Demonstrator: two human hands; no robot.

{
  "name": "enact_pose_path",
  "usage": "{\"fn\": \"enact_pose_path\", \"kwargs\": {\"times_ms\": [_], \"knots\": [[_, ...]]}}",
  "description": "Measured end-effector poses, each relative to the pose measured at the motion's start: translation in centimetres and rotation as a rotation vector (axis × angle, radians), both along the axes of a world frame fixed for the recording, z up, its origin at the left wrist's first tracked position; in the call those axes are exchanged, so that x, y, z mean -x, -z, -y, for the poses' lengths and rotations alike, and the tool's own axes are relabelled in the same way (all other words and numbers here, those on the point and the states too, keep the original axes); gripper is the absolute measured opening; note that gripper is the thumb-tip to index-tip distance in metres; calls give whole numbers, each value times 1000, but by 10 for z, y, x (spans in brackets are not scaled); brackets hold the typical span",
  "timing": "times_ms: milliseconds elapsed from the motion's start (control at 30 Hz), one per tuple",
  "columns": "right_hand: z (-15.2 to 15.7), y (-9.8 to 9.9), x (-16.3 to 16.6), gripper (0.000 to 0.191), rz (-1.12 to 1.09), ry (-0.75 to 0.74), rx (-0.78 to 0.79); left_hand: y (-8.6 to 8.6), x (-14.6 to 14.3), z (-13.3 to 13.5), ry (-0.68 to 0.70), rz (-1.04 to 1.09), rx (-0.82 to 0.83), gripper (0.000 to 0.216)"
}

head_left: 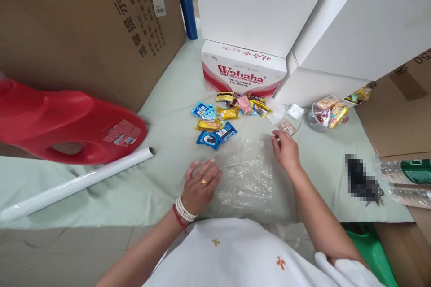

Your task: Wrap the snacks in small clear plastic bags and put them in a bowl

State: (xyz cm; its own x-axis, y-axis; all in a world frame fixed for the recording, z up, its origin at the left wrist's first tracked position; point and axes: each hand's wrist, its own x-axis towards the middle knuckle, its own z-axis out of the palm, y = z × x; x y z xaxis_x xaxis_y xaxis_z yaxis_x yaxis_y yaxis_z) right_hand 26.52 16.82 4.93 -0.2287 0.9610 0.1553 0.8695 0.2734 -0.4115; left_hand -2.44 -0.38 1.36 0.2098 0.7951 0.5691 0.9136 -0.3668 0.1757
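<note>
A clear plastic bag (247,175) lies flat on the table before me. My left hand (202,184) rests at its left edge, palm down with the fingers spread. Just past the bag's upper right corner is my right hand (285,150), its fingers loosely bent and nothing visible in them. Close to those fingertips lies a small pinkish wrapped snack (287,127). A white wrapped piece (295,111) sits beyond it. Beyond the bag, blue snack packets (208,140), yellow snack packets (227,113) and a pink packet (244,104) form a loose pile.
A clear tub of snacks (328,114) stands to the right. Behind the pile is a Wahaha box (242,69) beside white boxes (357,31). Leftward are a red jug (84,116), a white roll (84,184) and a brown carton (84,31). Plastic bottles (409,172) lie at far right.
</note>
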Motion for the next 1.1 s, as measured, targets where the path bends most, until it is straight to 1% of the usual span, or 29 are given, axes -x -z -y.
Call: {"fn": "enact_pose_path", "kwargs": {"times_ms": [33,67,100,133,167,200,267,300,333,400,467,567,633,767,867,967,1000,1033,1100], "knots": [[-18,-4,9,36,21,-105,-2,0,-2,-2,83,-10,79,36],[-37,-8,18,36,62,-201,22,2,-4,-5,112,-11,173,36],[-57,-10,27,38,118,-250,55,3,-3,-8,93,-9,264,36],[-76,-11,35,41,181,-246,84,6,-2,-9,44,-5,339,38],[-94,-13,41,45,237,-202,102,8,1,-10,-9,-1,395,42],[-111,-14,45,48,283,-131,105,11,4,-9,-48,1,433,45],[-140,-17,51,50,352,-7,75,16,10,-4,-70,2,468,49],[-151,-18,53,49,386,7,57,17,12,-2,-63,5,473,49],[-161,-19,56,46,425,-11,46,18,14,1,-58,10,474,49],[-175,-18,64,42,514,-93,48,17,15,3,-64,28,475,49],[-184,-15,74,40,578,-135,67,15,15,3,-74,47,482,47],[-192,-12,83,38,628,-78,95,13,14,1,-70,65,488,46],[-196,-14,82,37,644,-51,110,13,15,1,-64,73,487,46],[-197,-22,72,40,645,-59,129,15,16,1,-66,87,486,44],[-195,-23,68,49,645,-73,194,15,16,1,-69,91,485,44],[-197,-19,72,70,657,-137,311,14,15,1,-66,73,486,44],[-198,-18,75,74,670,-149,342,14,15,1,-64,67,488,44],[-200,-17,78,74,684,-148,363,13,16,1,-63,64,491,44],[-201,-17,85,65,711,-127,384,14,16,0,-63,64,498,44]]}}
